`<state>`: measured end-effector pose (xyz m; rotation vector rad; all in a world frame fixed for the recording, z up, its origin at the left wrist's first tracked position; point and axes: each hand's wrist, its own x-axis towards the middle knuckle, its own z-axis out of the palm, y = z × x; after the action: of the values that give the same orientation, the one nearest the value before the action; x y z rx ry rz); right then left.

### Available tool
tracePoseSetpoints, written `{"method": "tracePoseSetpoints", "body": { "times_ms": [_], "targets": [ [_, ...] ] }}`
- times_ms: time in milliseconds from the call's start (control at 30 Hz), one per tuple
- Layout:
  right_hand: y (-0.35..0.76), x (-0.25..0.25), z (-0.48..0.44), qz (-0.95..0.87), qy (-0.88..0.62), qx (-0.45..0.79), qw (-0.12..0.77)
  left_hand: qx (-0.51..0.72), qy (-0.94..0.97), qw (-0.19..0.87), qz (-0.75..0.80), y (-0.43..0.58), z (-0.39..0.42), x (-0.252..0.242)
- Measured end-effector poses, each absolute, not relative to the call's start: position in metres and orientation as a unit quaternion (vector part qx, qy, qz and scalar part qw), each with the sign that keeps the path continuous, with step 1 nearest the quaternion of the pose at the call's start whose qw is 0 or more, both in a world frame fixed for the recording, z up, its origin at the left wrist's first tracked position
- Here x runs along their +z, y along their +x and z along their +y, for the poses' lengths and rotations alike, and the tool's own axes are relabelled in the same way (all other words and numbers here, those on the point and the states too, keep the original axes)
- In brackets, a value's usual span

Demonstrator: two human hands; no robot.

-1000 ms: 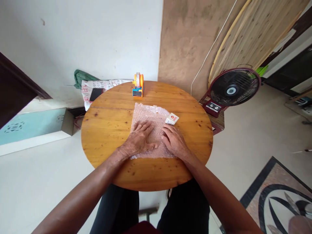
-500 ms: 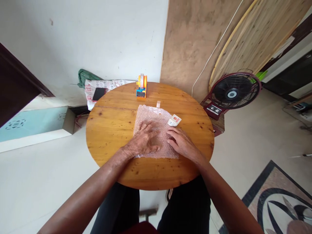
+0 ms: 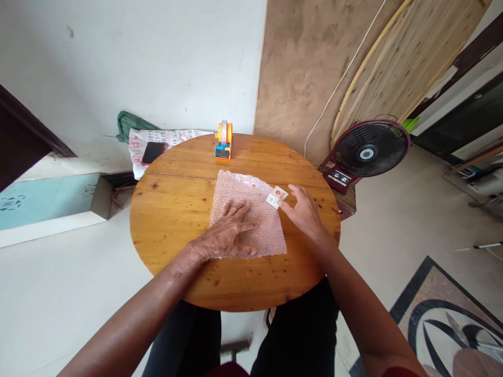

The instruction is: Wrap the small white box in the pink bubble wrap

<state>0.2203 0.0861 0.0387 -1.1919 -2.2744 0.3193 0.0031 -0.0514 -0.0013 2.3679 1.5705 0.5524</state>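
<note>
A sheet or pouch of clear bubble wrap (image 3: pixel 261 243) lies flat on the round wooden table (image 3: pixel 173 230). My left hand (image 3: pixel 231 230) rests on its left part, palm down with fingers spread. At the right edge of the wrap lies a small white box (image 3: pixel 277 197) with a red mark and a barcode-like patch. My right hand (image 3: pixel 305 212) is beside this box, thumb and fingers apart; the thumb is close to the box's lower right side, and I cannot tell whether it touches.
An orange and blue tape dispenser (image 3: pixel 223 141) stands at the table's far edge. A dark phone (image 3: pixel 153 153) lies on a printed white sack (image 3: pixel 137 170) at the back left. A dark red fan (image 3: pixel 367 152) stands right of the table, near a leaning wooden round (image 3: pixel 393 68).
My right hand has left the bubble wrap and moved up and right to the small box, its fingers opening wider. My left hand stays on the wrap. The view has shifted slightly.
</note>
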Motion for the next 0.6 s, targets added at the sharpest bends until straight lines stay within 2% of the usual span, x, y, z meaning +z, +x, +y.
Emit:
{"method": "tracePoseSetpoints", "body": {
  "times_ms": [133, 233, 300, 367, 533, 600],
  "targets": [
    [0.216, 0.036, 0.096, -0.836, -0.473, 0.179, 0.212, 0.176, 0.808, 0.146, 0.544, 0.004, -0.051, 0.004],
    [0.222, 0.044, 0.093, -0.795, -0.488, 0.223, 0.284, 0.174, 0.805, 0.153, 0.547, 0.005, -0.052, 0.007],
    [0.226, 0.055, 0.085, -0.762, -0.463, 0.285, 0.351, 0.179, 0.804, 0.151, 0.547, 0.005, -0.053, 0.008],
    [0.226, 0.069, 0.071, -0.747, -0.417, 0.356, 0.377, 0.188, 0.804, 0.149, 0.544, 0.005, -0.053, 0.008],
    [0.202, 0.102, 0.024, -0.759, -0.281, 0.468, 0.354, 0.208, 0.805, 0.148, 0.535, 0.007, -0.054, 0.01],
    [0.187, 0.109, 0.007, -0.742, -0.224, 0.551, 0.31, 0.224, 0.792, 0.163, 0.543, 0.008, -0.057, 0.009]
  ]
}}
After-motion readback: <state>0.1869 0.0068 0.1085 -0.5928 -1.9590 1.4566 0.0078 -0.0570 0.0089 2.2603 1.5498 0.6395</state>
